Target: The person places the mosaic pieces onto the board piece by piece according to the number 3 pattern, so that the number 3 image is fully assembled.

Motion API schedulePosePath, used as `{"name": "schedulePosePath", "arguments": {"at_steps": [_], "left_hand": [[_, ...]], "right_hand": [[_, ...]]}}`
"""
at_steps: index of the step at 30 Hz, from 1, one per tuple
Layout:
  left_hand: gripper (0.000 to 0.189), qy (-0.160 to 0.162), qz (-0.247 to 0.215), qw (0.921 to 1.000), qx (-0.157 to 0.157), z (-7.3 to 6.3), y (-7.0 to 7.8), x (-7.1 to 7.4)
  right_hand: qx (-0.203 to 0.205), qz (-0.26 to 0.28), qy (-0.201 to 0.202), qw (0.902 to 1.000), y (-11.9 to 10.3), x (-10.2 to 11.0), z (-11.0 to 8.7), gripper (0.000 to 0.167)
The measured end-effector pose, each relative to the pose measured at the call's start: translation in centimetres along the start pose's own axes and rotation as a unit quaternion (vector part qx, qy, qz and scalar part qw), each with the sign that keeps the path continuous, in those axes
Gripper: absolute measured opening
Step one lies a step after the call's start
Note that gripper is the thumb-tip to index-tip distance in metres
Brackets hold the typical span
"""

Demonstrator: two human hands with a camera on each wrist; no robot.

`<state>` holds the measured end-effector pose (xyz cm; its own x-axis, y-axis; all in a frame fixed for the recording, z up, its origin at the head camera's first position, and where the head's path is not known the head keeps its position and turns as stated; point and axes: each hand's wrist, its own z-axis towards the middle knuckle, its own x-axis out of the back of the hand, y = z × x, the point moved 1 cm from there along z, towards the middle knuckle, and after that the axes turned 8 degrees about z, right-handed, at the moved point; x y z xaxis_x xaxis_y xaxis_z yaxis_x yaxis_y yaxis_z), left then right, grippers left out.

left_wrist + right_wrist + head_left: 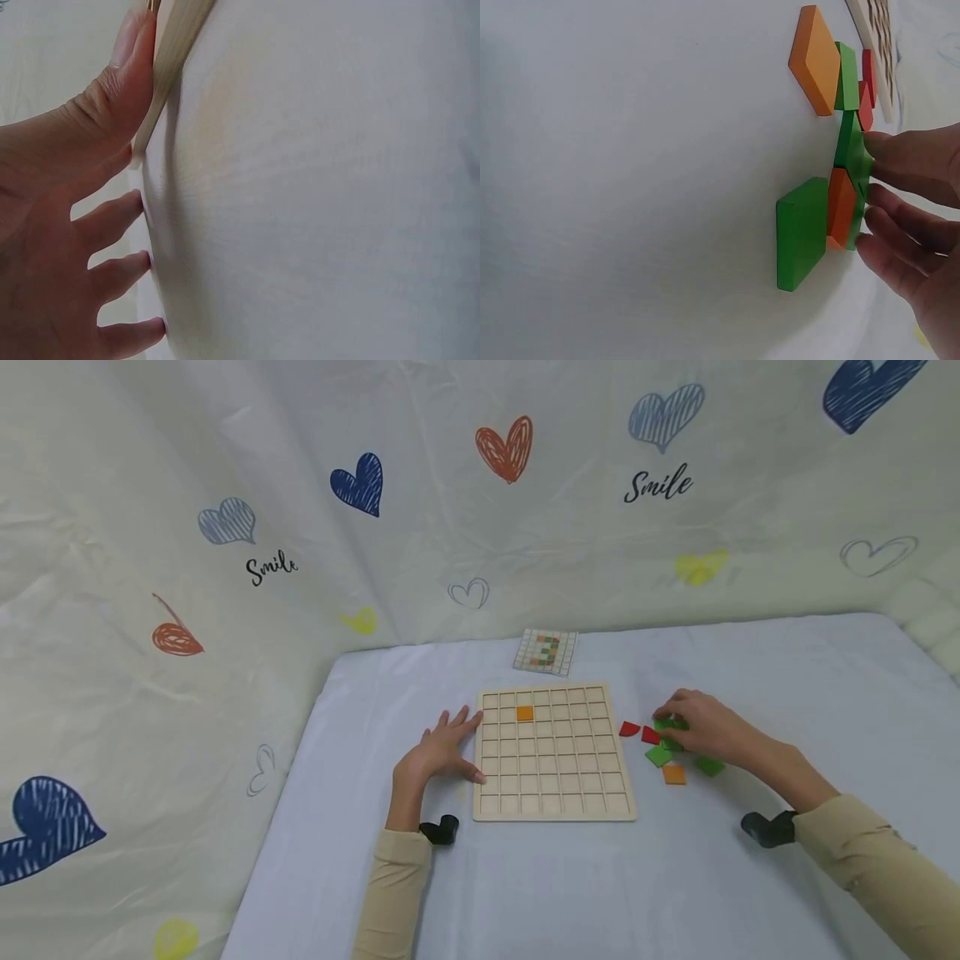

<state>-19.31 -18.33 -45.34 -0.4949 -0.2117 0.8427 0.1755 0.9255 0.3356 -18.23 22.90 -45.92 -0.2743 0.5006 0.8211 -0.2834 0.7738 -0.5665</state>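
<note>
A square wooden grid board lies on the white table, with one orange square tile in its upper rows. My left hand rests at the board's left side with its fingers spread; in the left wrist view its thumb touches the board's edge. Right of the board, my right hand is over a loose group of tiles, its fingertips touching green tiles. Around it lie two red tiles, another green tile and an orange tile. My palm hides part of the group.
Behind the board lies a small card with a coloured grid pattern. A white curtain printed with hearts hangs behind the table. Black wrist devices sit at both cuffs.
</note>
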Motion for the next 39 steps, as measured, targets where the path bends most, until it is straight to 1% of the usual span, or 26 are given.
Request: {"name": "schedulePosePath", "arguments": {"at_steps": [6,10,17,23,26,31,34,39], "left_hand": [[0.116,0.002,-0.003,1.0,-0.002,-0.09,-0.06,0.06],[0.116,0.003,-0.004,1.0,-0.002,-0.07,-0.07,0.06],[0.116,0.004,-0.003,1.0,0.0,-0.12,0.04,0.1],[0.115,0.006,0.001,1.0,-0.003,-0.18,0.06,0.06],[0.116,0.006,0.0,1.0,-0.005,-0.12,0.05,0.03],[0.115,0.005,-0.002,1.0,-0.004,-0.1,0.1,0.11],[0.115,0.004,0.001,1.0,0.0,-0.1,0.1,0.07],[0.115,0.003,0.007,1.0,0.003,-0.02,0.09,0.0]], "right_hand": [[-0.005,0.007,0.006,0.9999,0.21,-0.34,0.26,0.021],[0.001,0.015,0.012,0.9998,0.1,-0.33,0.33,0.019],[0.004,0.04,0.022,0.999,0.03,-0.31,0.29,0.02],[0.001,0.047,0.03,0.9985,0.02,-0.42,0.13,0.016],[0.021,0.042,0.037,0.9982,0.0,-0.22,-0.01,0.017],[0.068,0.027,0.058,0.9956,-0.1,0.21,-0.18,0.023],[0.079,0.033,0.067,0.9941,-0.32,0.29,-0.27,0.023],[0.079,0.053,0.075,0.9926,-0.72,0.2,-0.13,0.022]]}}
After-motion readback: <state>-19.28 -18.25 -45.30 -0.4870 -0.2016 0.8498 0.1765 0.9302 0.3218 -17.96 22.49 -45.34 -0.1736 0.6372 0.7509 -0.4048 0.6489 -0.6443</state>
